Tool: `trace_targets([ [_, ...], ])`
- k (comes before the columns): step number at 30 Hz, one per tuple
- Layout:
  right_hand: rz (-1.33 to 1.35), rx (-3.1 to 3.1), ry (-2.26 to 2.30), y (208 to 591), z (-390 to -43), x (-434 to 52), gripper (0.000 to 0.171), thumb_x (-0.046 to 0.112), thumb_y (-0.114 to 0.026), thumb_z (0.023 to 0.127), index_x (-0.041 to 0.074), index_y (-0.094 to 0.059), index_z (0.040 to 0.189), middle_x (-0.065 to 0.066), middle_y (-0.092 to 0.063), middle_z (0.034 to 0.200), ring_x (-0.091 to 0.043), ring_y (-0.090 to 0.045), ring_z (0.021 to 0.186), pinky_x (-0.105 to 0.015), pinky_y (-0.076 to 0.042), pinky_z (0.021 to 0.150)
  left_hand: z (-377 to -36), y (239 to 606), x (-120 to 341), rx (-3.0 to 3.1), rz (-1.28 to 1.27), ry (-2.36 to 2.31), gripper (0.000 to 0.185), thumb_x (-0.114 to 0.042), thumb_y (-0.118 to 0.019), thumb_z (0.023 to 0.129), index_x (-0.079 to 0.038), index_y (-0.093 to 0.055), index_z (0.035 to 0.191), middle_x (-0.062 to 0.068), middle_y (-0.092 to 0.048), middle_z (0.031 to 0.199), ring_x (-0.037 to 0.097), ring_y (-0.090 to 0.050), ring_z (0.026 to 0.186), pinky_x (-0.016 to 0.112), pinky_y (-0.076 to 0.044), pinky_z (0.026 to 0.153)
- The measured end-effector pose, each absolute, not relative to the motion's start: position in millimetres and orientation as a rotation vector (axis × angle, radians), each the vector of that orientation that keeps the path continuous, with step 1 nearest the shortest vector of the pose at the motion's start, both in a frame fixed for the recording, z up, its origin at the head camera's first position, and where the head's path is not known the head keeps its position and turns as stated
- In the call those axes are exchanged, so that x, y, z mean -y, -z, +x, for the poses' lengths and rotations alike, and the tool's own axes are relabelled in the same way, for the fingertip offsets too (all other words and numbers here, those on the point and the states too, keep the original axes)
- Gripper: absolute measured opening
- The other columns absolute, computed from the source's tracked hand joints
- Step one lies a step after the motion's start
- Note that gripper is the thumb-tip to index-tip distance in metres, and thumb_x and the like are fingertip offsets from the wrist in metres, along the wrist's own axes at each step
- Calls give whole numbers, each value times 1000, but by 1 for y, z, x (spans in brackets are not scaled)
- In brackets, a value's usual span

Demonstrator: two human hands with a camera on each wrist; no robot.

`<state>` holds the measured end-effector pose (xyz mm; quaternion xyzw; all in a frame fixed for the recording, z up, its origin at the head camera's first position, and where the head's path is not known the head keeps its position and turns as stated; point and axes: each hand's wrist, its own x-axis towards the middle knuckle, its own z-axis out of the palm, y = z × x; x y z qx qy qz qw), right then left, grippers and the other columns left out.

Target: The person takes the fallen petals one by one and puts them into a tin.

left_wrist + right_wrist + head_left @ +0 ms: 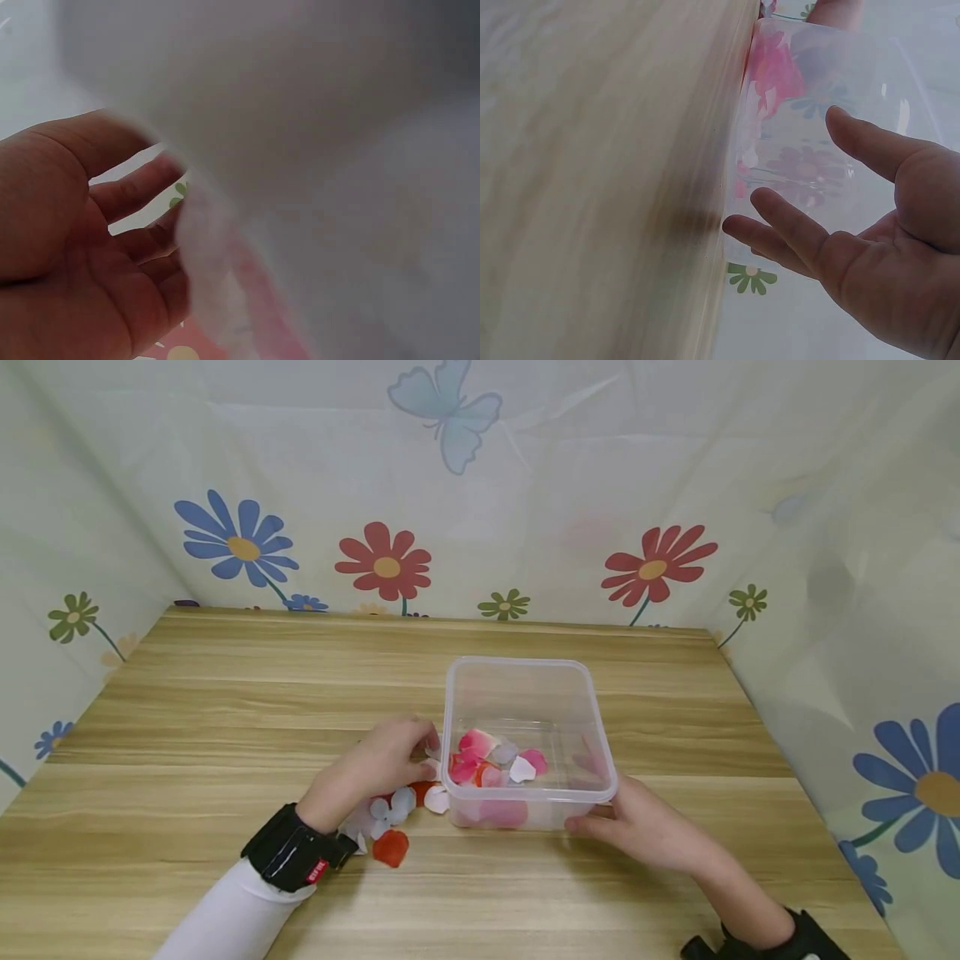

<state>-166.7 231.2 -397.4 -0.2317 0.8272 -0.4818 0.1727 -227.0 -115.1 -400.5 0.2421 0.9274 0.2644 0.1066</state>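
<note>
A clear plastic box [532, 796] without a lid stands on the table, with pink, red and white petals [477, 744] inside. Just left of it lies a loose heap of pale and red petals, with one red petal [391, 848] nearest the front. My left hand [378, 764] is over this heap, fingers bent toward the box's left wall; I cannot tell whether it grips a petal. Blurred pale and pink petals [206, 270] hide its fingertips in the left wrist view. At the box's right front corner, my right hand [885, 247] rests with thumb and fingers spread along the wall.
The wood-grain table [225, 693] is bounded at the back and sides by a white cloth [540, 485] printed with flowers and a butterfly. Black straps [288, 852] circle both wrists, and a white sleeve [232, 914] covers the left forearm.
</note>
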Motion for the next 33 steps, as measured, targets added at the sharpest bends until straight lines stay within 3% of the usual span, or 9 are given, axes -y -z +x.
trace_targets([
  [5, -655, -2362, 1354, 397, -167, -231, 100, 15, -77, 94, 2, -7, 163, -28, -46, 149, -28, -57, 125, -35, -49, 100, -226, 402, 114, -2697, 689, -773, 20, -4, -80, 88, -8, -69, 104, 0, -60, 88, 19, -55, 82, 33, -51, 75],
  [13, -641, -2358, 1357, 397, -166, -231, 100, 13, -77, 94, 0, -6, 163, -30, -44, 149, -28, -58, 124, -33, -50, 99, -229, 403, 118, -2694, 745, -779, 16, 3, -74, 88, -7, -70, 100, -1, -61, 87, 18, -55, 81, 34, -51, 77],
  [27, -638, -2341, 1371, 398, -166, -230, 100, 14, -77, 94, 2, -5, 163, -30, -40, 153, -29, -57, 126, -34, -51, 99, -230, 384, 130, -2698, 728, -921, 13, 0, -76, 90, -7, -72, 100, -2, -63, 85, 20, -57, 81, 32, -53, 73],
  [33, -664, -2328, 1382, 398, -166, -231, 99, 12, -76, 95, 2, -5, 163, -28, -50, 144, -28, -60, 121, -33, -53, 95, -227, 368, 134, -2718, 723, -997, 11, 0, -76, 91, -7, -72, 100, -1, -64, 87, 21, -58, 82, 33, -54, 75],
])
